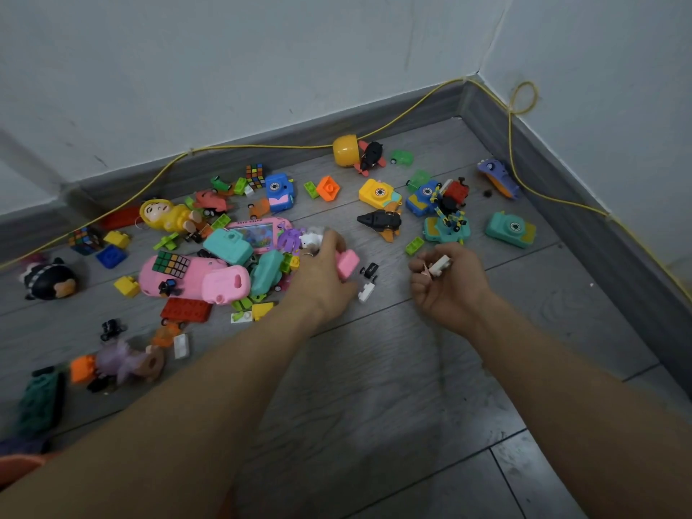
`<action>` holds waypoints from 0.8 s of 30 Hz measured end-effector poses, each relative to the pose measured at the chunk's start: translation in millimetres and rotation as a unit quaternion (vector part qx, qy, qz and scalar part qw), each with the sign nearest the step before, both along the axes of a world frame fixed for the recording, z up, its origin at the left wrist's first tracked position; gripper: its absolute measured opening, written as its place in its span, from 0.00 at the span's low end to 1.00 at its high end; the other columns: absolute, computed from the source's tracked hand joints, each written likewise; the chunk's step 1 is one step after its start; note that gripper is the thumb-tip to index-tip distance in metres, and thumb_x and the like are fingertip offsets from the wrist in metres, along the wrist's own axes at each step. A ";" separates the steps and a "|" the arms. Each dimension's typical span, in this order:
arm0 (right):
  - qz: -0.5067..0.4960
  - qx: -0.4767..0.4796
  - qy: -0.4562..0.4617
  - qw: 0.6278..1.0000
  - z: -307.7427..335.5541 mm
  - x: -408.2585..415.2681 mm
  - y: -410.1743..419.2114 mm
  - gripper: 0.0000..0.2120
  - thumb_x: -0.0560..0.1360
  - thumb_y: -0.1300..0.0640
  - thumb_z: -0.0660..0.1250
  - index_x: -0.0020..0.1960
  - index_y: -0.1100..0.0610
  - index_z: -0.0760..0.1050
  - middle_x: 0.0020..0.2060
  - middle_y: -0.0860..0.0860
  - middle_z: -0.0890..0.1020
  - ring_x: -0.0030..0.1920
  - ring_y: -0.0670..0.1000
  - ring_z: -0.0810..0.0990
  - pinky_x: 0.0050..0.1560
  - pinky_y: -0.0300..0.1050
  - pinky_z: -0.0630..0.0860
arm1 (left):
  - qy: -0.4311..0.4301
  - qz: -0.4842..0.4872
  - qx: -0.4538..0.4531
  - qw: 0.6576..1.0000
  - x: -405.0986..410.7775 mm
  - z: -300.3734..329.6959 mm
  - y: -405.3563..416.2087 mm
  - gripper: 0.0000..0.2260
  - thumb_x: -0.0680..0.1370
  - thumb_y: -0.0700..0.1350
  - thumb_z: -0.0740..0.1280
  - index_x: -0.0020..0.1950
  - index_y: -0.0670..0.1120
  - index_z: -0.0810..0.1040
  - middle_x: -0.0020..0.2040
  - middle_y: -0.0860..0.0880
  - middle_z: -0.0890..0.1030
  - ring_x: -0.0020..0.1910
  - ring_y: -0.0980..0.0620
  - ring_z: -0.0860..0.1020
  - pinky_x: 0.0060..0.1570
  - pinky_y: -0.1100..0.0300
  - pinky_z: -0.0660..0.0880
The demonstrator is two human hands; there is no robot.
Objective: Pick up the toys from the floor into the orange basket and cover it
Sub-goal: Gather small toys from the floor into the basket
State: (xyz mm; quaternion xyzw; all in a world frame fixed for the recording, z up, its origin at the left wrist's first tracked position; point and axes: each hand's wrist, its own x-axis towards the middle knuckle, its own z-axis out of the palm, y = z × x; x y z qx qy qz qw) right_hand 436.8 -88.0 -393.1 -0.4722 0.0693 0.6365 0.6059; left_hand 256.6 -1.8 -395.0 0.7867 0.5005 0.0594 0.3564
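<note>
Both bare forearms reach forward and down from the lower edge of the view, converging slightly. The left hand (pixel 322 282) is turned palm-down, its fingers curled round a small pink piece — a ring shows on one finger. The right hand (pixel 451 284) lies palm-up beside it, apart from it, fingers curled, pinching a small white piece.
</note>
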 end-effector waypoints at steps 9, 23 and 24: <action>0.229 -0.154 -0.692 0.667 -11.2 -3.2 -13.9 0.12 0.82 0.49 0.57 0.42 0.54 0.68 0.36 0.51 0.75 0.36 0.50 0.73 0.34 0.46 0.67 | 0.079 -0.109 0.039 0.990 19.4 -3.8 -21.0 0.19 0.77 0.47 0.70 0.64 0.54 0.67 0.62 0.42 0.68 0.52 0.44 0.76 0.49 0.53 0.77; 0.237 -0.178 -0.776 0.557 -19.2 22.2 -1.8 0.13 0.82 0.53 0.54 0.63 0.60 0.64 0.44 0.58 0.78 0.40 0.58 0.74 0.38 0.50 0.69 | 0.017 -0.050 0.086 0.995 27.6 -3.7 -13.1 0.17 0.76 0.41 0.69 0.61 0.53 0.67 0.50 0.45 0.77 0.47 0.46 0.77 0.41 0.50 0.77; 0.251 -0.187 -0.775 0.549 -22.3 26.5 0.9 0.16 0.82 0.52 0.54 0.65 0.60 0.63 0.46 0.59 0.79 0.42 0.59 0.75 0.38 0.50 0.68 | 0.023 -0.058 0.082 0.995 28.9 -4.0 -12.8 0.18 0.76 0.42 0.69 0.62 0.52 0.67 0.51 0.45 0.77 0.48 0.46 0.77 0.42 0.50 0.78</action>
